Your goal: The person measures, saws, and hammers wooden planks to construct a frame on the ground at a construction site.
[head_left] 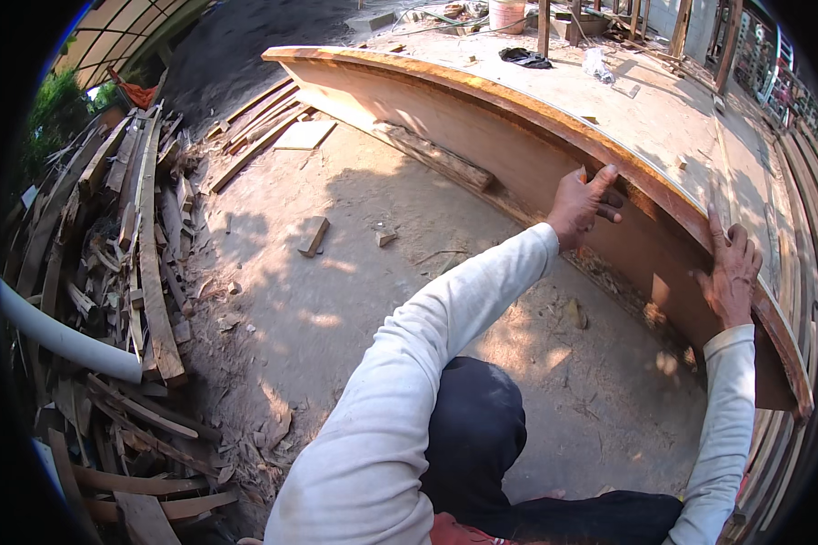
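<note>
A long, wide wooden panel (518, 150) stands on its long edge across the ground in front of me, with a thicker strip along its upper edge. My right hand (732, 277) grips that edge toward the right end, thumb on the near face and fingers over the top. Further left, my left hand (583, 207) is at the near face with its fingers apart. One fingertip of it reaches the underside of the top strip, and I see nothing held in it. A rough timber piece (436, 156) lies along the foot of the panel.
Scrap wood (123, 227) is heaped on the left, with a pale pipe (68, 336) across it. Small wood blocks (314, 236) lie on the dirt ground. Long planks (813, 182) are stacked at the right. A bucket (507, 14) and posts stand at the back.
</note>
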`<state>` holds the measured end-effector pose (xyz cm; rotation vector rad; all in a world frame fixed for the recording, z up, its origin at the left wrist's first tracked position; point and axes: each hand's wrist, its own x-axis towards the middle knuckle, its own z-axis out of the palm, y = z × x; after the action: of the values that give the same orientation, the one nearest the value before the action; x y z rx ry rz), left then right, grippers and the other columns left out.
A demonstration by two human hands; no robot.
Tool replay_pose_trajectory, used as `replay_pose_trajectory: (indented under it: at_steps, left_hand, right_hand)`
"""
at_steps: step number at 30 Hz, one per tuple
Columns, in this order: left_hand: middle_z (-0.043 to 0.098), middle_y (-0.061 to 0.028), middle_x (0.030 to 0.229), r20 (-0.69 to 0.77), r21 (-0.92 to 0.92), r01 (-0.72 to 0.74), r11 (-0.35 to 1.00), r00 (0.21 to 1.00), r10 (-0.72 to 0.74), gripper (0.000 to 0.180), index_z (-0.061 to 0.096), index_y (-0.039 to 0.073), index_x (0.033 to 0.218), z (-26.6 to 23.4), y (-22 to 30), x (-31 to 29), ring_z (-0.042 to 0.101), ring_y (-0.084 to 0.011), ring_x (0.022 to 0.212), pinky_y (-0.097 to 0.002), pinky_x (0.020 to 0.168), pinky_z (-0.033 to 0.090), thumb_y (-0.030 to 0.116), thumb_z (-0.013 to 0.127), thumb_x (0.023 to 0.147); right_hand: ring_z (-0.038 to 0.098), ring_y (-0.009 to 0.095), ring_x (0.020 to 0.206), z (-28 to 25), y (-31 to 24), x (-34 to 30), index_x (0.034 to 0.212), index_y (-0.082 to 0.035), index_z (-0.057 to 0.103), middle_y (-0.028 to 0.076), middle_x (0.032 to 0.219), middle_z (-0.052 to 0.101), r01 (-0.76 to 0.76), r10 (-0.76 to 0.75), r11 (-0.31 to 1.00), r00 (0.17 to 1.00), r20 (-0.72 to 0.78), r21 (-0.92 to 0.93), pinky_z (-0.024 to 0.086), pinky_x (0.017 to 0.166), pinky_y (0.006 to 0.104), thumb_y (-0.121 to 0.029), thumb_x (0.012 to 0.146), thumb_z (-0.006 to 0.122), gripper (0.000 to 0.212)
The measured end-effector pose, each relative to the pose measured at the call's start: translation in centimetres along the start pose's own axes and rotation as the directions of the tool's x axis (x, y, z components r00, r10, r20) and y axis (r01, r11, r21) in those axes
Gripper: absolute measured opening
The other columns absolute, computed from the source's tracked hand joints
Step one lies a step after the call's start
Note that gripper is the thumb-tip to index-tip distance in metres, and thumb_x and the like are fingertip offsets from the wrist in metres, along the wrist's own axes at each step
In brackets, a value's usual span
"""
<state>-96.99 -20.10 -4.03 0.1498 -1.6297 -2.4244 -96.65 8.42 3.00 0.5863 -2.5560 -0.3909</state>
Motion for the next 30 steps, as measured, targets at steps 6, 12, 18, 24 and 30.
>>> replay_pose_trajectory:
  at_steps: [6,12,18,24,30]
  left_hand:
    - [0.067,-0.0253,0.114,-0.342,0.05,0.264,0.963,0.911,-0.232,0.061,0.054,-0.003,0.127,-10.6,-11.1,2.7,0.071,-0.0278,0.082,-0.0365,0.065,0.047,0.045,0.069,0.092]
    - [0.051,-0.028,0.143,-0.444,-0.153,0.354,0.923,0.81,-0.384,0.084,0.041,-0.001,0.147,-18.4,-16.5,4.2,0.065,-0.0348,0.115,-0.0349,0.073,0.044,0.059,0.062,0.091]
    - [0.051,-0.0272,0.142,-0.369,-0.473,-0.121,0.873,0.927,-0.071,0.113,0.038,-0.002,0.145,-15.0,-5.9,9.1,0.065,-0.0325,0.114,-0.0254,0.044,0.038,0.088,0.051,0.079]
    - [0.061,-0.0109,0.108,-0.636,-0.259,-0.422,0.869,0.751,0.175,0.088,0.051,0.006,0.125,-16.2,6.0,8.1,0.064,-0.0199,0.084,-0.0254,0.048,0.033,0.077,0.067,0.076]
    - [0.056,0.0035,0.071,-0.662,-0.225,-0.337,0.914,0.742,0.11,0.033,0.061,0.014,0.097,-22.6,6.2,2.4,0.047,-0.0071,0.052,-0.0232,0.042,0.026,0.041,0.078,0.086]
  right_hand:
    - [0.051,0.035,0.119,5.2,4.3,1.7,0.152,-0.018,0.041,0.012,0.136,0.047,-0.074,0.085,0.991,0.991,-0.105,0.112,0.036,0.1,0.0479,-0.009,0.062,0.084,0.1]
    - [0.052,0.032,0.122,5.5,3.5,2.5,0.152,-0.017,0.04,0.011,0.131,0.053,-0.044,0.067,0.981,0.991,-0.116,0.186,0.04,0.101,0.0486,-0.005,0.064,0.08,0.098]
    - [0.052,0.033,0.12,5.1,3.4,2.1,0.152,-0.014,0.04,0.011,0.13,0.055,-0.059,0.075,0.989,0.99,-0.123,0.133,0.041,0.1,0.0469,0.0,0.064,0.079,0.098]
    - [0.054,0.039,0.111,3.0,1.1,-2.7,0.148,-0.004,0.042,0.019,0.125,0.054,0.065,-0.046,0.994,0.981,-0.19,0.093,0.042,0.095,0.0479,-0.001,0.062,0.079,0.094]
    - [0.055,0.042,0.108,0.6,-3.7,-8.6,0.14,0.006,0.043,0.024,0.124,0.053,0.204,-0.168,0.969,0.958,-0.231,0.141,0.044,0.093,0.0517,0.0,0.065,0.07,0.08]
